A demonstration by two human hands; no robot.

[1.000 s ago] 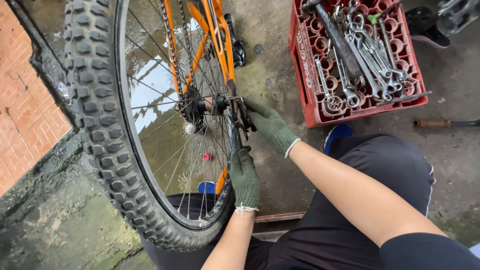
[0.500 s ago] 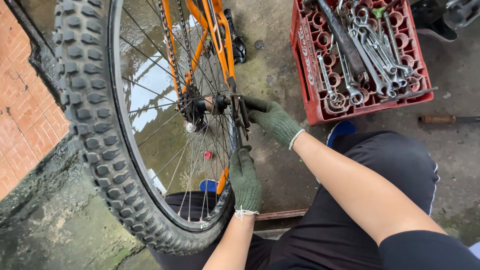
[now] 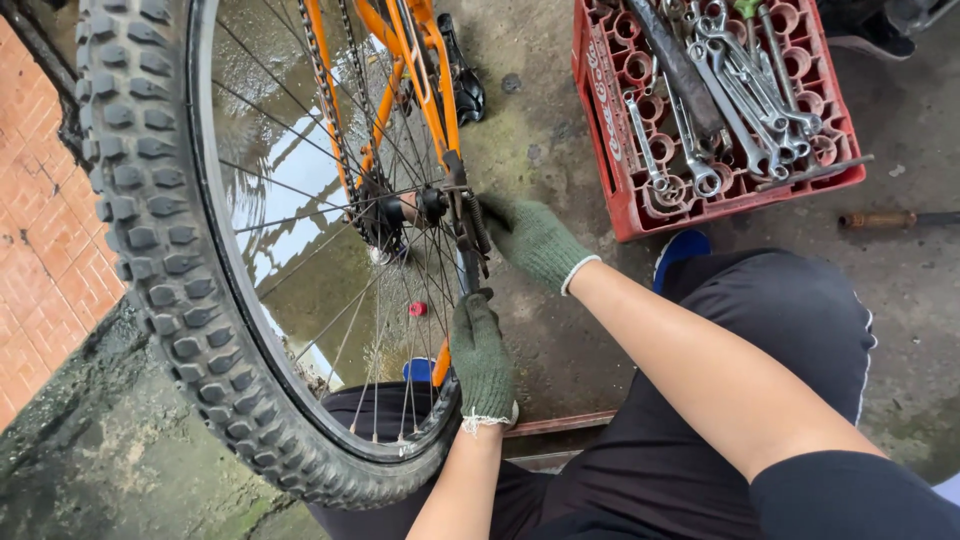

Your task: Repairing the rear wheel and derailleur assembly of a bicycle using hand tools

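Green-gloved, your right hand (image 3: 530, 240) pinches the axle end at the rear wheel hub (image 3: 405, 210), frame centre, while your left hand (image 3: 482, 355), just below, closes round the orange frame stay (image 3: 440, 365) running upward toward that hub.

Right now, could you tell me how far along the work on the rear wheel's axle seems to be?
Done: the knobby rear wheel sits in the orange frame, chain on. In hand: the gloved right hand works at the axle end, while the gloved left hand steadies the frame lower down. Left: the spanners lie unused in the red crate; whether the axle is tight cannot be seen.
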